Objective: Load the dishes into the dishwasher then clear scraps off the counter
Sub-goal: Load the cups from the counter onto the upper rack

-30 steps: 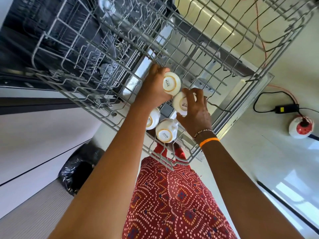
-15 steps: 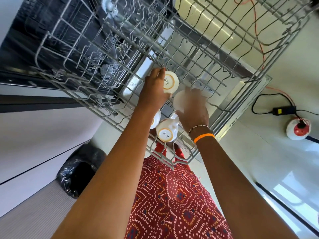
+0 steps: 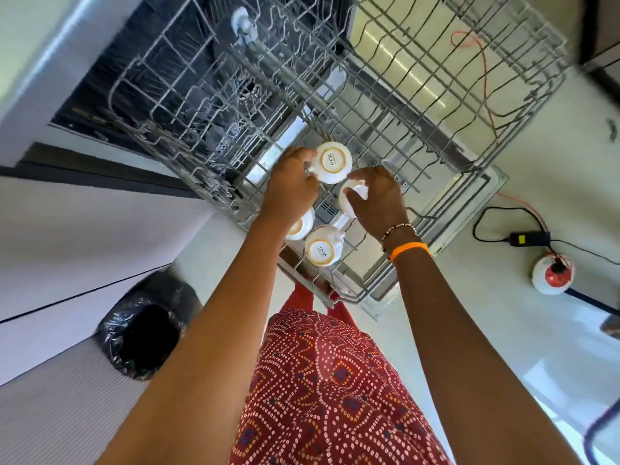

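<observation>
Cups go base-up in the rack (image 3: 385, 105) so they drain. Our left hand (image 3: 290, 187) grips one cup (image 3: 332, 161); our right hand (image 3: 379, 199) fingers curl round another (image 3: 352, 199).

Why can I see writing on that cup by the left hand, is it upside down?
Yes, upside down. The cup shows its ringed base with the printed word facing up, sitting in the rack beside the left hand.

The grey wire dishwasher rack (image 3: 419, 105) stands pulled out over the open door. Four white cups sit upside down near its front corner: the farthest cup (image 3: 332, 161), a second cup (image 3: 352, 199) just beside it, a third cup (image 3: 300, 226) partly hidden, and the nearest cup (image 3: 322, 246), close together.
</observation>
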`<control>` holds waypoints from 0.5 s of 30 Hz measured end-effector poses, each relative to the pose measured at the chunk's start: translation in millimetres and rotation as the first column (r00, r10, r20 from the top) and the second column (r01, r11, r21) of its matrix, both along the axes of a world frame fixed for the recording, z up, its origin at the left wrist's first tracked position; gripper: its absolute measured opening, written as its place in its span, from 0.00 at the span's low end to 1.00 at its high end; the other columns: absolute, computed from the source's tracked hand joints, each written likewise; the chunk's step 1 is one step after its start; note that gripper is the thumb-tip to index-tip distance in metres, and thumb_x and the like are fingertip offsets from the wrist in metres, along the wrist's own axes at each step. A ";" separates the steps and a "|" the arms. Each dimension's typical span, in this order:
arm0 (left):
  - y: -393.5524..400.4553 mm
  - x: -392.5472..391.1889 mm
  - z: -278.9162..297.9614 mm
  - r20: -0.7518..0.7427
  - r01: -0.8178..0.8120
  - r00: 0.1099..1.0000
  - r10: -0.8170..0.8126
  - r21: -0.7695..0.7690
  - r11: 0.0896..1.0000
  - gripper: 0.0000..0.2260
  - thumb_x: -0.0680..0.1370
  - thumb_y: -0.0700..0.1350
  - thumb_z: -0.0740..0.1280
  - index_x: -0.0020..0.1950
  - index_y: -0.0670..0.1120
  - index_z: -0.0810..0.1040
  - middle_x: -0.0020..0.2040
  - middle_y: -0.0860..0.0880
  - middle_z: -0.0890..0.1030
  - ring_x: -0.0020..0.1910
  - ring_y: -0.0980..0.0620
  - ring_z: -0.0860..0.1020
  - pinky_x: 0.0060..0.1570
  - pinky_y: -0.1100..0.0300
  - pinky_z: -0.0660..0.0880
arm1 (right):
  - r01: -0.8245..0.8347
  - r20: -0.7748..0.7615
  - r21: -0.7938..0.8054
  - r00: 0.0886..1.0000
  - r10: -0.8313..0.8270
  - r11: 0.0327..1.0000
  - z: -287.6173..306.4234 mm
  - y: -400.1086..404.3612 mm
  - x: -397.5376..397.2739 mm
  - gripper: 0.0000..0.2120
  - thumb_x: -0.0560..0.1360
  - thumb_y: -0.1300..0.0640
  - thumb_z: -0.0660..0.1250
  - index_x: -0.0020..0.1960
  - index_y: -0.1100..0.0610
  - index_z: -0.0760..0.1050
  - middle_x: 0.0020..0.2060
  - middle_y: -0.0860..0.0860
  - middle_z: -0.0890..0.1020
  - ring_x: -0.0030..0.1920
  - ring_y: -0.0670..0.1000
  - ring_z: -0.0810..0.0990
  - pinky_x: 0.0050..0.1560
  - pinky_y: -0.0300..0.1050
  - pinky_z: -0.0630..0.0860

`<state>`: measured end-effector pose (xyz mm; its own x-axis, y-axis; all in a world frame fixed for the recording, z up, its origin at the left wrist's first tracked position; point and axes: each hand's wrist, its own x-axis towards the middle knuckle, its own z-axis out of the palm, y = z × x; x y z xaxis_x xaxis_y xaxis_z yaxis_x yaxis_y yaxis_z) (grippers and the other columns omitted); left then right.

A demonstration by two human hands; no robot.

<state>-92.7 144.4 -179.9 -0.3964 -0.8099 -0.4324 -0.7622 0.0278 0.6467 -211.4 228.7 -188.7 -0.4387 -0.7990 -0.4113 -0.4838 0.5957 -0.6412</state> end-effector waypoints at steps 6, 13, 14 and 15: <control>18.1 38.9 58.6 -0.218 -0.400 0.878 0.426 0.156 0.903 0.10 0.76 0.33 0.64 0.56 0.38 0.78 0.55 0.45 0.80 0.51 0.52 0.77 0.50 0.69 0.71 | -0.018 0.143 -0.146 0.989 0.040 0.989 51.1 -30.7 43.2 0.09 0.73 0.66 0.64 0.51 0.63 0.79 0.50 0.60 0.81 0.51 0.59 0.79 0.55 0.52 0.75; 38.4 145.1 137.1 -0.360 -0.755 0.560 0.746 0.149 0.639 0.08 0.78 0.37 0.63 0.51 0.49 0.78 0.43 0.53 0.79 0.44 0.55 0.77 0.46 0.63 0.75 | -0.302 0.201 -0.358 0.899 0.389 0.883 140.3 -67.9 142.7 0.08 0.75 0.65 0.63 0.51 0.64 0.79 0.48 0.58 0.82 0.46 0.53 0.79 0.45 0.33 0.72; 39.8 163.7 145.4 -0.375 -0.795 0.517 0.770 0.124 0.594 0.09 0.77 0.37 0.63 0.50 0.50 0.78 0.44 0.52 0.80 0.45 0.54 0.78 0.48 0.62 0.75 | -0.345 0.200 -0.381 0.875 0.441 0.858 150.4 -73.6 162.4 0.08 0.75 0.64 0.63 0.51 0.63 0.79 0.48 0.58 0.82 0.48 0.54 0.79 0.48 0.37 0.72; 41.2 181.0 154.5 -0.387 -0.829 0.480 0.787 0.095 0.552 0.09 0.77 0.37 0.63 0.49 0.51 0.78 0.46 0.50 0.80 0.47 0.51 0.78 0.50 0.59 0.76 | -0.383 0.200 -0.400 0.850 0.488 0.832 160.2 -78.9 182.3 0.08 0.75 0.64 0.63 0.51 0.62 0.79 0.48 0.57 0.83 0.47 0.53 0.79 0.49 0.38 0.71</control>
